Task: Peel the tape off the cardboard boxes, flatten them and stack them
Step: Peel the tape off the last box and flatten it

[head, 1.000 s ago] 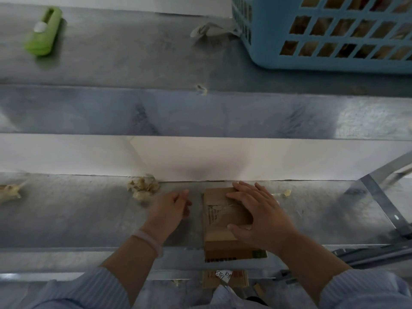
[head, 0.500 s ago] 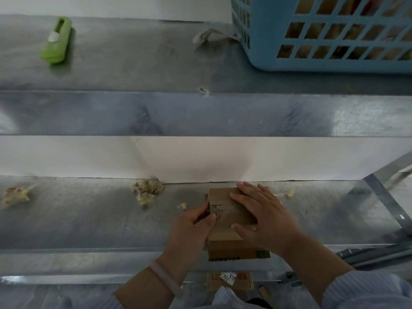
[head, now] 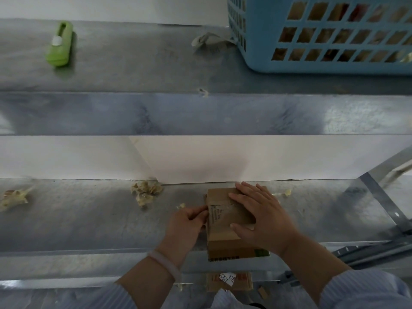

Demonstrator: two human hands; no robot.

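Possibly wrong: the tape (head: 219, 214) tears into a thin strip and most of it stays stuck on the box (head: 224, 236).
Cause: a pull that is too quick or too steep, I judge; the hold on the tape end looks very small.
Second risk: the box slides off the front edge of the bench (head: 89, 219), if the pressing hand lifts while the other hand pulls sideways.
Left hand (head: 187, 221): thumb and forefinger are pinched together at the left edge of the box top. I judge they hold the tape end, but the end itself is too small to see.
Right hand (head: 265, 219): fingers straight and spread, lying flat on the box top and pressing it down.
Box place: on the lower bench, right of the middle, right at the front edge, and it seems to stick out over this edge a little.
Box look: small, brown, still closed and not flattened, with dark print and a green mark low on the front side.
Tape look: clear and shiny, lying across the top over a printed label, slightly wrinkled.
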